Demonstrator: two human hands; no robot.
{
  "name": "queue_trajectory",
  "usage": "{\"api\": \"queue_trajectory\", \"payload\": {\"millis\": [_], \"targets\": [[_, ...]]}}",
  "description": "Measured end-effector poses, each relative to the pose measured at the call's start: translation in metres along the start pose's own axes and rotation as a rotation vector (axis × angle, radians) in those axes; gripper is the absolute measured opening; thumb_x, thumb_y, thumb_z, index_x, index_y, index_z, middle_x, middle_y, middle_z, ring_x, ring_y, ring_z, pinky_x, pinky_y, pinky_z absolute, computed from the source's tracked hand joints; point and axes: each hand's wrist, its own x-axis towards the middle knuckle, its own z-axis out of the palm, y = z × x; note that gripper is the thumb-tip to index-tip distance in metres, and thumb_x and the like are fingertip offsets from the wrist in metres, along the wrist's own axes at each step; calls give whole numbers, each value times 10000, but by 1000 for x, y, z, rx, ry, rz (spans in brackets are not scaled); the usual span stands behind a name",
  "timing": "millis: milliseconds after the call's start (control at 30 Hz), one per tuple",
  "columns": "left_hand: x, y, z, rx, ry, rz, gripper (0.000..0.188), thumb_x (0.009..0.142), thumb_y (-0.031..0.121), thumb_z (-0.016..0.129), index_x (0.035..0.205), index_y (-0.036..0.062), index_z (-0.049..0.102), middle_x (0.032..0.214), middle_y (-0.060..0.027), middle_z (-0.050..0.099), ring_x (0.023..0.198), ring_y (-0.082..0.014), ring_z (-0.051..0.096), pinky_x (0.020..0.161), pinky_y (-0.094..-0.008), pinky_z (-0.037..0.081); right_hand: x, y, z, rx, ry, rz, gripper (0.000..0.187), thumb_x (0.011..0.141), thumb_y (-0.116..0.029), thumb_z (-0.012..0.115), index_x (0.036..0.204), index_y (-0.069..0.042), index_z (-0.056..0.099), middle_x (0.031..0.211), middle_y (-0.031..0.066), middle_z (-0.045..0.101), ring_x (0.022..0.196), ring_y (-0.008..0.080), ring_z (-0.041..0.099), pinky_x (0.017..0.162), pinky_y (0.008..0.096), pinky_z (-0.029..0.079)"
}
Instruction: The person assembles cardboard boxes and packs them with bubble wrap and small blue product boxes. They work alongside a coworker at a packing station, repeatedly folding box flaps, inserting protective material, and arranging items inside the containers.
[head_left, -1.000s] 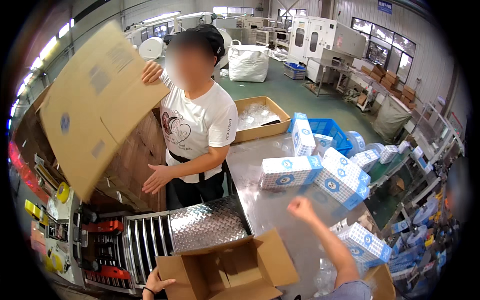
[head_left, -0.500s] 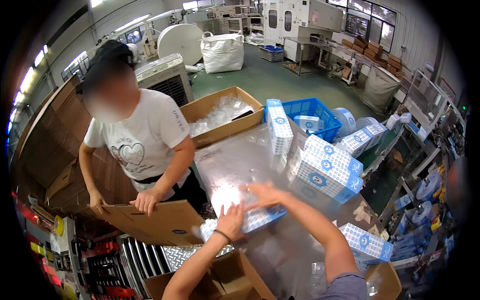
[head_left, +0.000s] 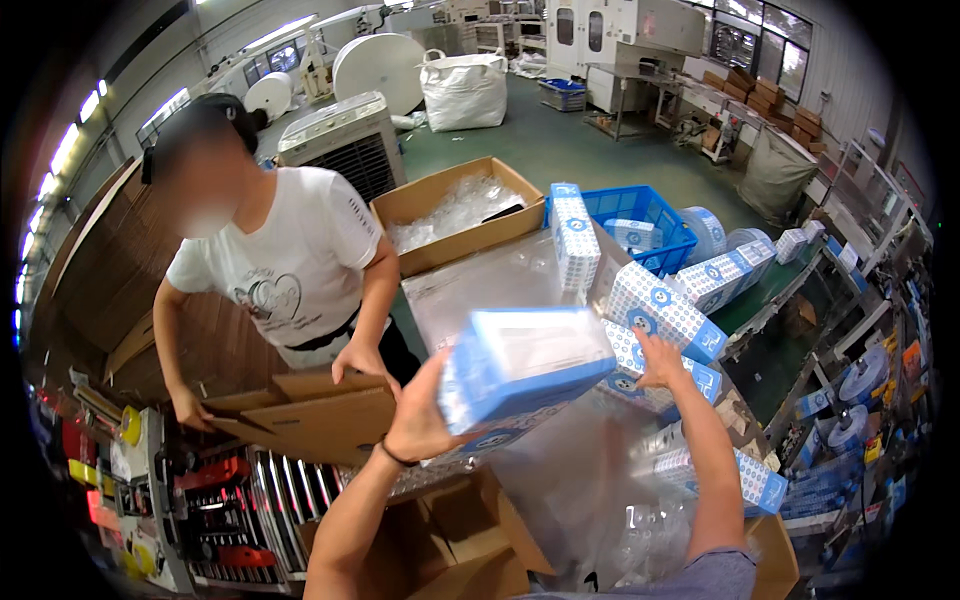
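In my raised left hand (head_left: 420, 412) is a blue-and-white patterned pack (head_left: 535, 362), tilted above the metal table (head_left: 560, 500). My fingers and thumb grip its left end. Over on the right, my right hand (head_left: 660, 362) rests against another patterned pack (head_left: 625, 362) lying on the table, its fingers apart. Directly behind that one lies a similar pack (head_left: 665, 305). An open cardboard box (head_left: 440, 530) stands below my left forearm.
Across from me a person (head_left: 280, 250) holds a folded cardboard sheet (head_left: 310, 420). A box of clear plastic (head_left: 465, 210) and a blue crate (head_left: 650, 215) stand at the far edge. An upright pack (head_left: 574, 240) is beside the crate. Rollers (head_left: 290, 500) run at lower left.
My left hand has lifted with a pack in it. My right hand has moved right to the packs on the table. The other person's cardboard has shifted and folded.
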Motion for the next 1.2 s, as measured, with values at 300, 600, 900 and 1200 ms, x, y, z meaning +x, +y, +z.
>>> {"api": "queue_trajectory", "payload": {"millis": [300,600,900,1200], "targets": [[-208,83,-76,-50,84,-266,564,655,169,822,1163,39,614,1044,-136,643,942,-310,615,828,-402,506,-57,-121,-130,954,375,-270,856,563,-43,909,1330,-21,529,1226,141,648,1142,267,626,952,403,513],[-385,-130,115,373,-861,-584,549,844,293,585,1337,53,557,1269,-203,624,1184,-364,581,1013,-439,459,-182,-365,-116,1372,-514,-990,787,656,-239,915,1324,-40,550,1260,122,618,1157,290,591,984,394,499],[-421,-178,159,360,-1246,-700,576,889,365,512,1371,52,534,1344,-222,586,1237,-372,564,1061,-450,433,-248,-484,197,116,-645,-833,670,738,-88,727,1383,-123,550,1315,120,613,1308,359,500,1064,564,387],[-383,-154,141,193,-934,-561,612,903,464,616,1363,64,554,1282,-227,633,1205,-343,611,1014,-444,487,-142,-375,-55,924,-773,-562,279,898,-304,676,1066,-85,715,949,126,733,845,194,697,768,342,547]]}}
